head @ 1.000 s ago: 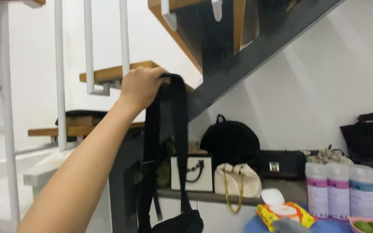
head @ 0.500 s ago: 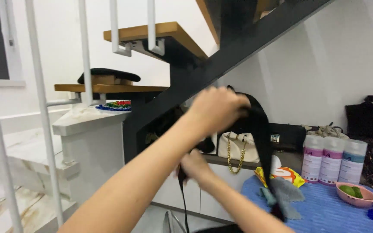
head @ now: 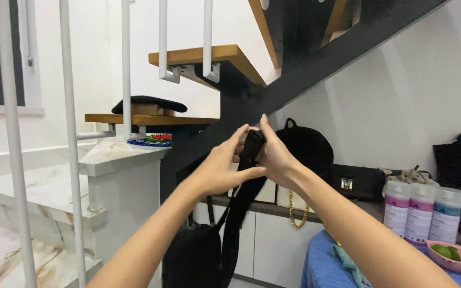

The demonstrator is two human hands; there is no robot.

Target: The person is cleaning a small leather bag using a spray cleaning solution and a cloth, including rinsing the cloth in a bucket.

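both hands grasp the black strap [head: 252,152]: left hand [head: 221,169] pinching, right hand [head: 274,154] clenched; bag [head: 193,256] dangles below; feeding the strap looks next

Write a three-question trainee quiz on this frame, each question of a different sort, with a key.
1. True or false: both hands grip the black strap.
2. What hangs from the strap's lower end? A) black bag B) cream purse C) pink bowl
3. Fill in: the dark hat lies on a wooden ____.

Key:
1. True: the left hand and right hand meet on the strap.
2. A
3. Stair tread.
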